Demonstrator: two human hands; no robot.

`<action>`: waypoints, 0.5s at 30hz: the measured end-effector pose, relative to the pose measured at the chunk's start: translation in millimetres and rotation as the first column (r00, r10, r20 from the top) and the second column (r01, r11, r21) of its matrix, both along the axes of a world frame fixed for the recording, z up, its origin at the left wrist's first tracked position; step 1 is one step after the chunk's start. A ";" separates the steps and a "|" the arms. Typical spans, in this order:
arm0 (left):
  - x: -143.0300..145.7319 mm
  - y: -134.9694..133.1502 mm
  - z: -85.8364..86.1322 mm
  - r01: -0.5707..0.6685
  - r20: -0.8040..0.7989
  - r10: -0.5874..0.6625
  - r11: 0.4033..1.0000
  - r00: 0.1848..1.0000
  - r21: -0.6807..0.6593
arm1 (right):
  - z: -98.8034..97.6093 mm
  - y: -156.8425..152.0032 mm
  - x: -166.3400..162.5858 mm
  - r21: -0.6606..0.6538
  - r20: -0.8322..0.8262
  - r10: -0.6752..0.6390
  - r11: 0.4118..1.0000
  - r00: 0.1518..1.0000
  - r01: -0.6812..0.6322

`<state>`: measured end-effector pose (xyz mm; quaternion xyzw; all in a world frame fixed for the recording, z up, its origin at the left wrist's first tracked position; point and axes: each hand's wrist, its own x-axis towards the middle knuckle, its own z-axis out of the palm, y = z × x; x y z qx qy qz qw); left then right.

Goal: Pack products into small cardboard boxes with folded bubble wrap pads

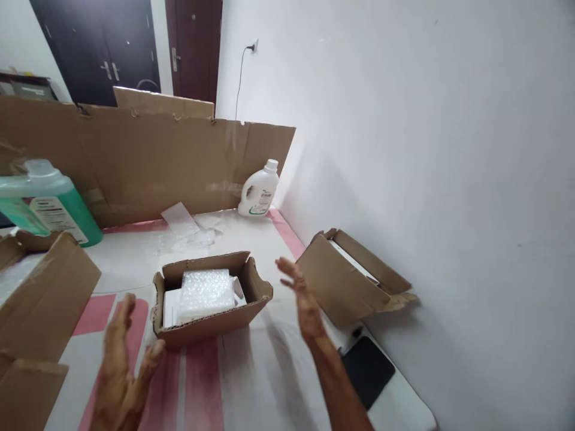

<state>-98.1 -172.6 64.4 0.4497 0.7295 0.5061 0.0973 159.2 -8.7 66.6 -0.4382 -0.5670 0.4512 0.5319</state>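
Note:
A small open cardboard box point(211, 326) sits on the white and pink surface in front of me. Inside it lies a bubble-wrapped item point(204, 293) on top of something white. My left hand point(121, 368) hovers just left of the box, fingers spread, holding nothing. My right hand point(300, 296) is raised to the right of the box, fingers apart and empty. Neither hand touches the box.
A second cardboard box point(345, 278) leans against the wall at right. A dark phone point(366, 371) lies near my right forearm. A white bottle point(259, 190) stands at the back, a green bottle point(49, 206) at left. Cardboard sheets point(148, 161) line the back, more cardboard point(40, 311) at left.

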 end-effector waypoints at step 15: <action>87.3 -11.3 -15.1 0.213 0.492 -0.129 0.970 0.861 -0.118 | -38.0 -45.9 16.6 -0.274 -0.390 -0.068 0.961 0.918 -0.045</action>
